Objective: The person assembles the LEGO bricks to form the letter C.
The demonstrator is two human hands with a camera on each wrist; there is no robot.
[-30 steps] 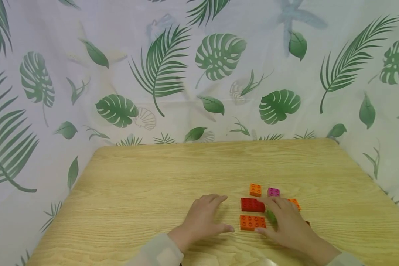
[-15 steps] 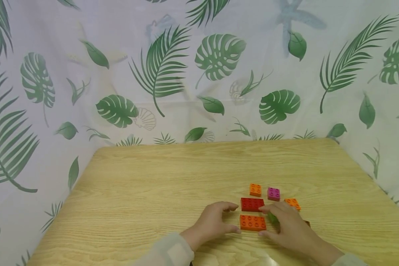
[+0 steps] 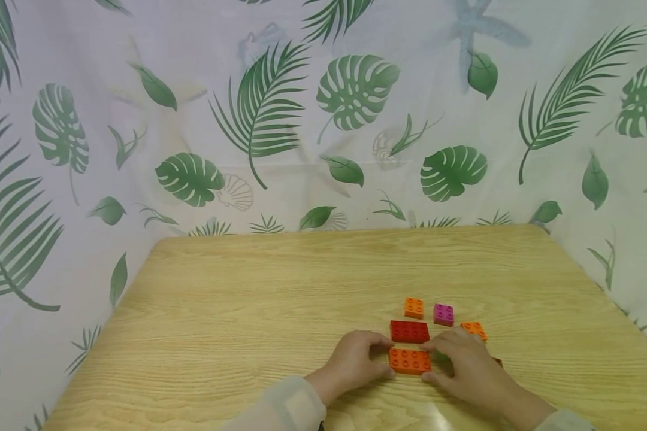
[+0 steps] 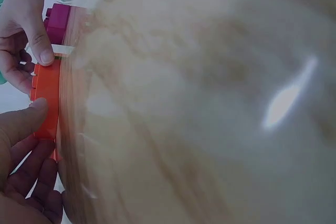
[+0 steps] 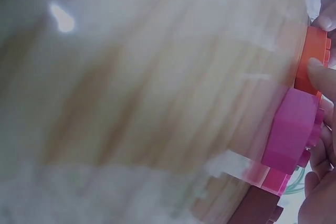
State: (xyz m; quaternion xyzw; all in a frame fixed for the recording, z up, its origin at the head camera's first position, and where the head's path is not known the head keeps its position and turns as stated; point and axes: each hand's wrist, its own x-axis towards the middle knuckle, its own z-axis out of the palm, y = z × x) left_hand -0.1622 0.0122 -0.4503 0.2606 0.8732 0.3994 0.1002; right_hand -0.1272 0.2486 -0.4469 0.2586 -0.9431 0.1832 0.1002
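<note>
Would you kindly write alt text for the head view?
A person's left hand and right hand curl around opposite ends of an orange rectangular studded brick on a woodgrain table. Behind it lie a red rectangular brick and a small square magenta brick, before white leaf-print fabric.

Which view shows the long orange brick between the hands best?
The head view: there the long orange brick shows nearly its whole studded top. The left wrist view shows mainly its side, near the left edge; the right wrist view likewise, near the right edge, both partly covered.

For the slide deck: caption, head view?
A person's left grip and right grip at opposite ends of a long orange brick, red brick beyond.
</note>
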